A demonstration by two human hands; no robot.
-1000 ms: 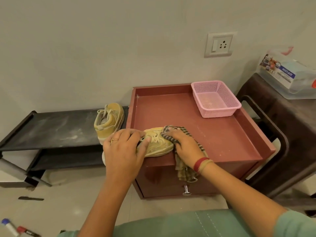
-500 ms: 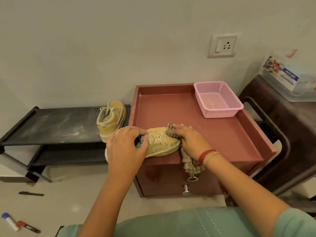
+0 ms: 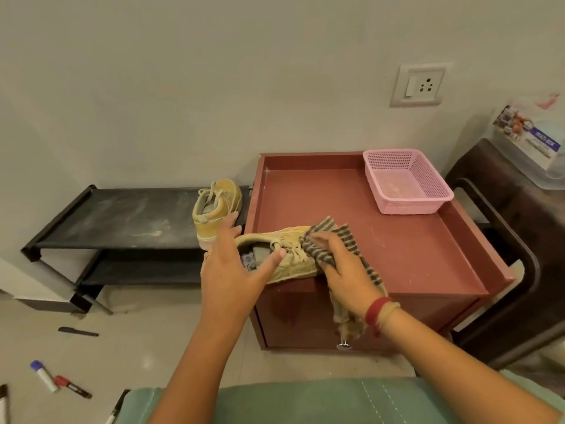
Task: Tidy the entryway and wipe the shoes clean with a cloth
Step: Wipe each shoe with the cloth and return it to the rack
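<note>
A tan sneaker (image 3: 295,269) lies on its side at the front left edge of the reddish-brown cabinet (image 3: 382,240), its opening facing me. My right hand (image 3: 345,272) grips a brown striped cloth (image 3: 334,235) and presses it on the sneaker's laces and toe; the cloth's tail hangs over the cabinet front. My left hand (image 3: 230,270) hovers at the heel with fingers spread, the thumb lying across the opening. The second tan sneaker (image 3: 214,212) stands on the black shoe rack (image 3: 122,218), right beside the cabinet.
A pink mesh basket (image 3: 406,185) sits at the cabinet's back right. A dark wooden chair (image 3: 519,215) with a clear plastic box (image 3: 532,139) stands to the right. Markers (image 3: 46,376) and a thin black object (image 3: 78,332) lie on the tiled floor at left.
My left hand has let go of the sneaker's heel and opened its fingers. The sneaker has tipped so its opening shows. My right hand has kept rubbing the cloth over the laces.
</note>
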